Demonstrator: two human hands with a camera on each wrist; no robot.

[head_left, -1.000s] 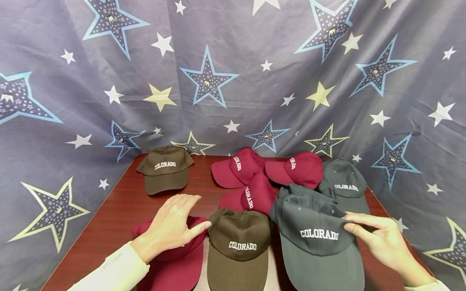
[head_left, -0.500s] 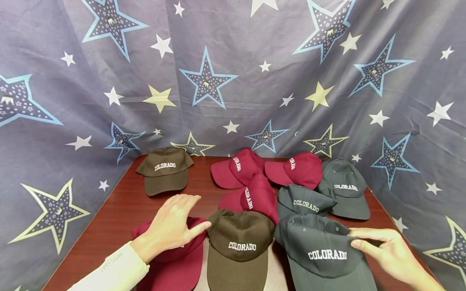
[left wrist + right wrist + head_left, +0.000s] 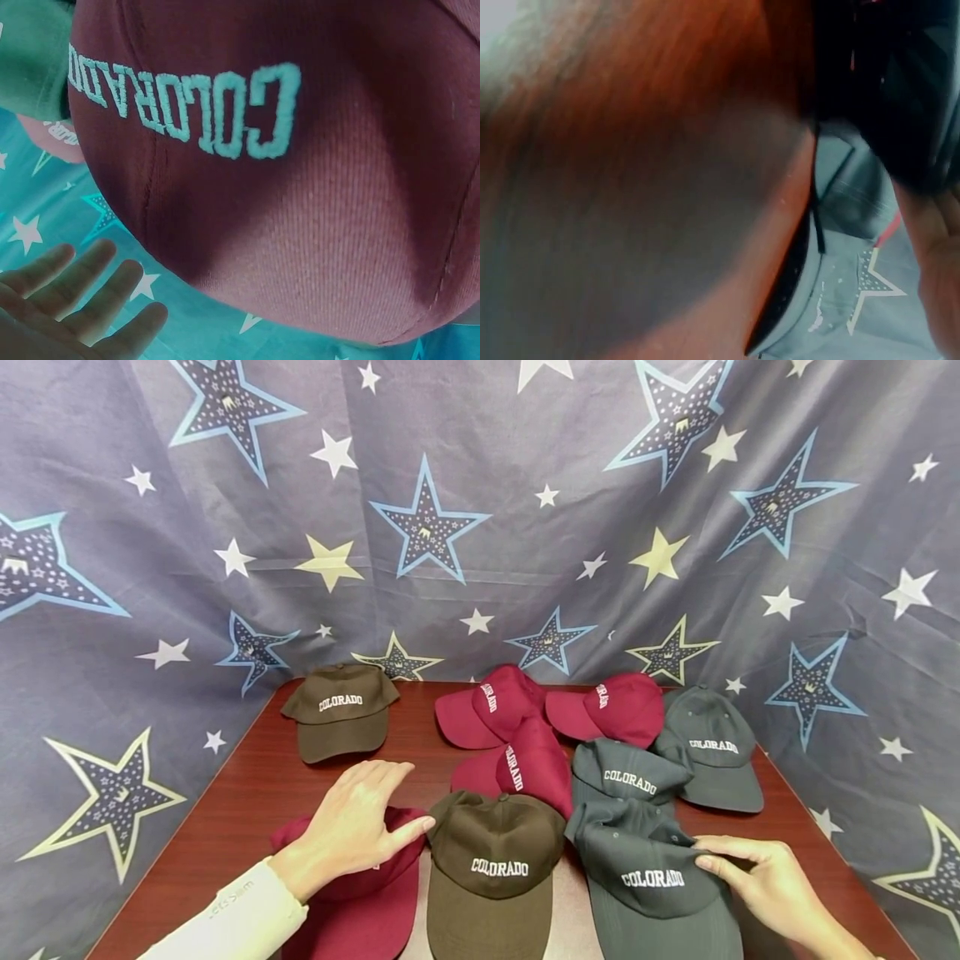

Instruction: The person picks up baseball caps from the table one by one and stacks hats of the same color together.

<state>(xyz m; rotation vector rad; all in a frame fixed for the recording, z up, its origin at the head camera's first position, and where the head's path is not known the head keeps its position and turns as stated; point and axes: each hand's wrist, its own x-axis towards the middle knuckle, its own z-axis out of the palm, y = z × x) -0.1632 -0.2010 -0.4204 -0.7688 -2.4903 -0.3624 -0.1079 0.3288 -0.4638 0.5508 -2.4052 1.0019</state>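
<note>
- The front gray cap, near the right edge of the desk, is pinched by the right hand.
- Over a red cap, the left hand is held, fingers extended, thumb apart.
- A brown cap is seen at the far left corner.

1. Head view: bright, even light; star-print backdrop fairly crisp.
2. Left wrist view: teal cast, dark shadows across the maroon baseball cap.
3. Right wrist view: blurred wood-grain tabletop, broad soft shadow, pale upper-left glare.
</note>
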